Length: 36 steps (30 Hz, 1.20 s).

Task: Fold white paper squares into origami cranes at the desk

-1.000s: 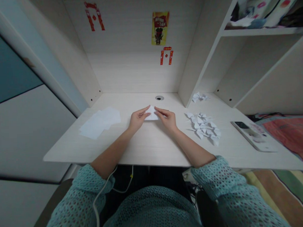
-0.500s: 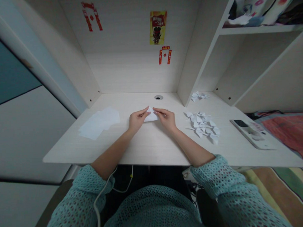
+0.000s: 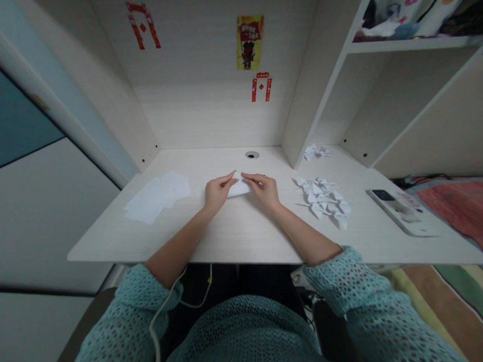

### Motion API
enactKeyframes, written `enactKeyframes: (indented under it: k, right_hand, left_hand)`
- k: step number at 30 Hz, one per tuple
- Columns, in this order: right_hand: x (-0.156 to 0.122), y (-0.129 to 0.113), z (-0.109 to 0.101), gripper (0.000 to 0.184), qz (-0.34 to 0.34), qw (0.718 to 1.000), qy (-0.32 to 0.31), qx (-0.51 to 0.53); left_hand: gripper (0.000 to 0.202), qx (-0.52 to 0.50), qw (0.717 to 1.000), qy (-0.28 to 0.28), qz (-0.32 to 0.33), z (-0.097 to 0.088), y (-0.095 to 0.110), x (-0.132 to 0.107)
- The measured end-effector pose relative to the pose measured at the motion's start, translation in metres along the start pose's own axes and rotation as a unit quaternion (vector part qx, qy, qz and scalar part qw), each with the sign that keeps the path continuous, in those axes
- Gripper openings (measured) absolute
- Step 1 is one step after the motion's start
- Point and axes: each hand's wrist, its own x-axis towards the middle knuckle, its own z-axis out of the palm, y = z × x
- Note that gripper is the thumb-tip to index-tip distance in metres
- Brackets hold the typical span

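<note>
A small folded white paper (image 3: 238, 188) lies on the pale wooden desk (image 3: 235, 228), near the middle. My left hand (image 3: 217, 192) pinches its left side with curled fingers. From the other side my right hand (image 3: 264, 189) holds the paper's right part, fingertips pressed on its top edge. The two hands nearly touch above the paper, and much of it is hidden under them.
A stack of flat white sheets (image 3: 158, 195) lies to the left. A heap of several folded paper figures (image 3: 323, 200) sits to the right, with a few more (image 3: 316, 152) in the shelf nook. A phone (image 3: 401, 211) lies at far right. A cable hole (image 3: 252, 155) is behind the hands.
The hands have drawn slightly closer together over the paper, and the paper looks more folded in. The view has shifted a little.
</note>
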Motion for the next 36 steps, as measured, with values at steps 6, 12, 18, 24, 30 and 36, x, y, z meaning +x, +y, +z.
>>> enactKeyframes:
  k: [6, 12, 18, 24, 30, 36]
  right_hand:
    - [0.0, 0.0, 0.0, 0.022, 0.009, 1.0, -0.004, -0.002]
    - [0.0, 0.001, -0.001, 0.021, 0.01, 1.0, -0.016, -0.024]
    - [0.002, -0.003, -0.002, 0.051, 0.068, 0.997, 0.032, -0.024]
    - [0.002, -0.01, 0.005, 0.064, 0.203, 0.972, 0.048, 0.112]
    - [-0.006, -0.006, 0.021, 0.043, 0.259, 0.952, 0.01, 0.165]
    - [-0.007, -0.004, 0.024, 0.04, 0.275, 0.944, 0.007, 0.182]
  left_hand:
    - [0.04, -0.054, 0.998, -0.013, -0.028, 0.0, 0.0, 0.002]
    - [0.034, -0.088, 0.991, -0.033, -0.094, 0.001, -0.002, 0.005]
    - [0.035, -0.087, 0.992, 0.001, -0.096, 0.0, -0.002, 0.005]
    - [0.032, -0.124, 0.986, 0.088, -0.073, 0.001, -0.003, 0.007]
    - [0.026, -0.155, 0.986, 0.052, -0.044, 0.014, 0.001, -0.003]
    - [0.027, -0.183, 0.978, 0.067, -0.073, 0.016, -0.002, -0.002]
